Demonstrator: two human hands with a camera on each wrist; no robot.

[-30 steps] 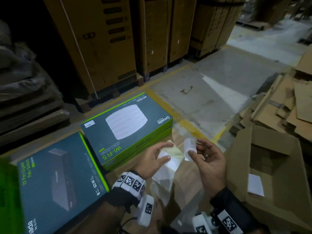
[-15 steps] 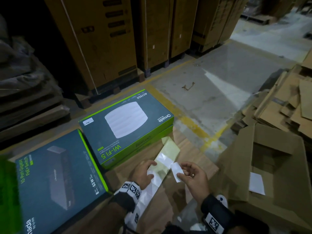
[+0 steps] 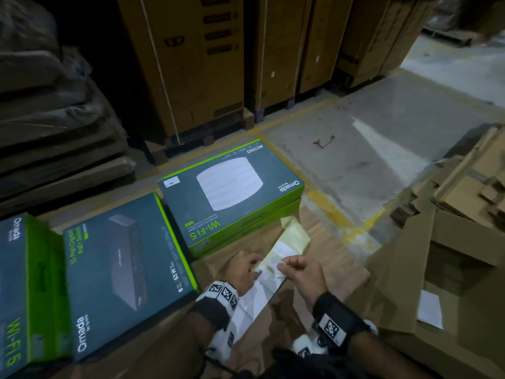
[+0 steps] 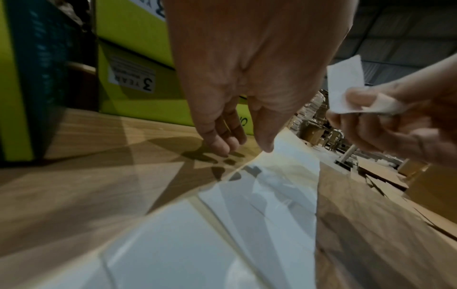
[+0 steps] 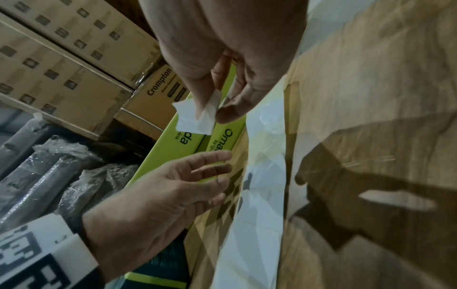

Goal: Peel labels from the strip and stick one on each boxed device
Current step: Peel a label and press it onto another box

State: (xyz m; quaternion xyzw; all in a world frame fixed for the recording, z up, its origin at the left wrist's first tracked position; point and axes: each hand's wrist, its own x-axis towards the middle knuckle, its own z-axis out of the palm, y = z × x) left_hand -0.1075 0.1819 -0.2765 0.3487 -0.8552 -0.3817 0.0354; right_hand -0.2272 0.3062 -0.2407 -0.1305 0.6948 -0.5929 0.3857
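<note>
While the strip [image 3: 273, 272] runs lengthwise away toward the boxes, right hand [image 3: 302, 274] pinches a peeled label [image 4: 345, 84]; left hand [image 3: 243, 272] lies slack.

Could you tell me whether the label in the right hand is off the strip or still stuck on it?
Off: the right hand pinches the label in the air, clear of the strip.

Three boxed devices [image 3: 232, 192] sat left and ahead of the hands (one stacked on a fourth), one label strip [image 3: 284, 250] between them, one peeled label [image 5: 195, 119].
</note>
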